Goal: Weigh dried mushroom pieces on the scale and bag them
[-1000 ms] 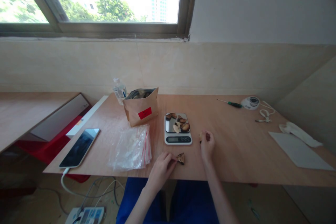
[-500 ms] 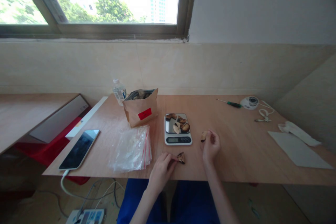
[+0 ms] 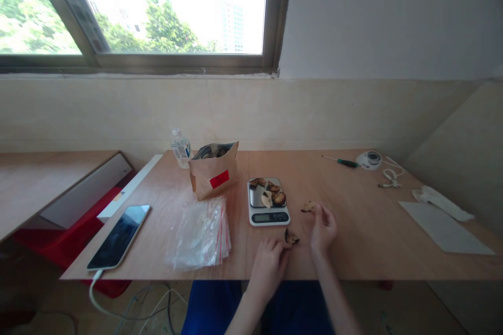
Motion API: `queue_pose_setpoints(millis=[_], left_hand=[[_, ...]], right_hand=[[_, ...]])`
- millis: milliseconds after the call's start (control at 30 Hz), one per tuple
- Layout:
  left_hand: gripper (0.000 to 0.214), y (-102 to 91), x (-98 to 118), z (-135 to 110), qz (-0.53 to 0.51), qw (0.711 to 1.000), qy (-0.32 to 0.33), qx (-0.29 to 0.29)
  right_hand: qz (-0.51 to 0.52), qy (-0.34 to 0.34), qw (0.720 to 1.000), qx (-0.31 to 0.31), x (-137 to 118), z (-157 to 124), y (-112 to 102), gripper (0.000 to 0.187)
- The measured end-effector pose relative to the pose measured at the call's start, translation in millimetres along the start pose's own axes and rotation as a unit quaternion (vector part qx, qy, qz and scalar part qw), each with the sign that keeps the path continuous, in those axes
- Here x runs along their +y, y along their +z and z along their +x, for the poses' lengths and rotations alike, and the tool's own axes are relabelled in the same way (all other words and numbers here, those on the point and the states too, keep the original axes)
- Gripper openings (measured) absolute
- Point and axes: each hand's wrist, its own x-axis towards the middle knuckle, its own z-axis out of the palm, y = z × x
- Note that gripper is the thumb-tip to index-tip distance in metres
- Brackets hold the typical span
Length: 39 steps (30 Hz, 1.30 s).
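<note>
My left hand (image 3: 270, 261) pinches a dark-edged dried mushroom slice (image 3: 291, 237) just in front of the scale. To its right, my right hand (image 3: 324, 227) grips a second dried mushroom slice (image 3: 308, 207) between thumb and fingers, beside the scale. The white digital kitchen scale (image 3: 269, 219) has a shiny steel plate, and several brown dried mushroom pieces (image 3: 279, 198) lie on it. Behind and left of the scale stands an open brown paper pouch (image 3: 208, 175) with a red label; dark pieces show inside its mouth.
A stack of clear zip bags (image 3: 198, 235) lies left of my hands, with a charging phone (image 3: 120, 236) farther left. A water bottle (image 3: 181, 151) stands behind the pouch. At the right are a screwdriver (image 3: 348, 163), a white dome camera (image 3: 368, 160) and a white sheet (image 3: 446, 227).
My left hand has moved right with its mushroom slice, closer to my right hand. The right hand has shifted slightly right, its slice now turned more level. The view has tilted up a little.
</note>
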Motion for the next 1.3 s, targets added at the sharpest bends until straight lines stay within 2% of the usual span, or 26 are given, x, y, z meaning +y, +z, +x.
queue_pose_setpoints(millis=[100, 167, 233, 300, 367, 433, 533, 600, 667, 767, 867, 1000, 1100, 1300], left_hand=[[0.037, 16.5, 13, 11, -0.024, 0.999, 0.033, -0.029], [0.046, 20.6, 20, 18, -0.041, 0.996, 0.059, -0.056], [0.046, 17.9, 23, 23, -0.055, 0.993, 0.075, -0.068], [0.038, 9.5, 23, 26, -0.079, 0.993, 0.074, -0.055], [0.032, -2.3, 20, 27, -0.116, 0.991, 0.061, -0.020], [0.029, -14.3, 15, 28, -0.153, 0.987, 0.029, 0.043], [0.023, -28.2, 3, 29, -0.176, 0.965, -0.057, 0.186], [0.020, -33.8, -7, 29, -0.178, 0.942, -0.105, 0.264], [0.017, -37.3, -16, 28, -0.176, 0.929, -0.130, 0.300], [0.016, -40.4, -26, 22, -0.162, 0.929, -0.141, 0.301], [0.016, -41.6, -34, 16, -0.134, 0.934, -0.138, 0.300], [0.018, -39.6, -41, 12, -0.107, 0.938, -0.141, 0.298], [0.017, -37.5, -43, 12, -0.103, 0.943, -0.137, 0.284], [0.018, -39.7, -39, 6, -0.089, 0.956, -0.133, 0.247]], right_hand=[[-0.002, -0.011, 1.000, 0.023, -6, 1, -7, 0.049], [-0.006, -0.023, 0.999, 0.031, -12, 2, -10, 0.049], [-0.005, -0.028, 0.999, 0.021, -22, 3, -10, 0.048], [-0.005, -0.026, 1.000, -0.005, -34, 3, -8, 0.045], [-0.007, -0.028, 0.999, -0.042, -48, 0, -4, 0.042], [-0.008, -0.032, 0.995, -0.097, -61, -6, 4, 0.038], [-0.010, -0.042, 0.969, -0.243, -75, -20, 27, 0.034], [-0.021, -0.067, 0.930, -0.360, -76, -29, 50, 0.031], [-0.054, -0.119, 0.891, -0.435, -70, -34, 76, 0.028], [-0.127, -0.183, 0.860, -0.460, -56, -33, 109, 0.020], [-0.217, -0.230, 0.822, -0.474, -47, -27, 125, 0.014], [-0.310, -0.292, 0.791, -0.440, -48, -17, 123, 0.011], [-0.319, -0.312, 0.802, -0.396, -50, -8, 113, 0.014], [-0.262, -0.290, 0.864, -0.318, -39, 16, 73, 0.027]])
